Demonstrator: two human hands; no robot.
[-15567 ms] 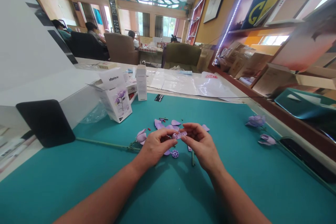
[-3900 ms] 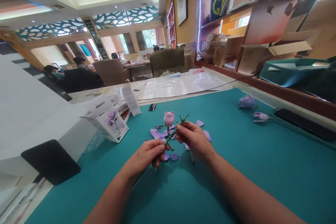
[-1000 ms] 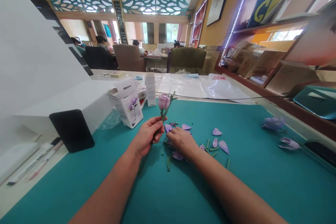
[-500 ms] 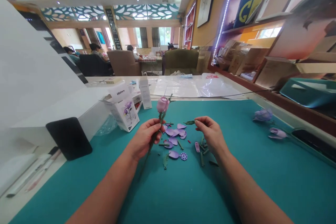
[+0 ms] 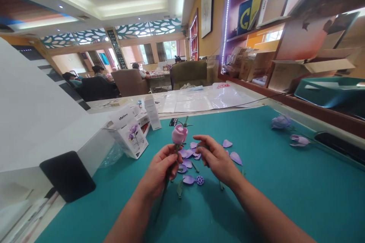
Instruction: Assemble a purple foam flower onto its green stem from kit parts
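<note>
Lilac rosebud [image 5: 179, 134] just above left fingers [image 5: 172, 158]

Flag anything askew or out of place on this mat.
Loose purple petals and green bits lie scattered on the teal mat around the right hand and the left hand, which grips a flower stem. The white box at the left leans tilted, flap open. Nothing looks damaged.

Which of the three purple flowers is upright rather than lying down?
The pinkish bud held up by the left hand; the other two lie flat on the teal mat, over by its right edge.
</note>
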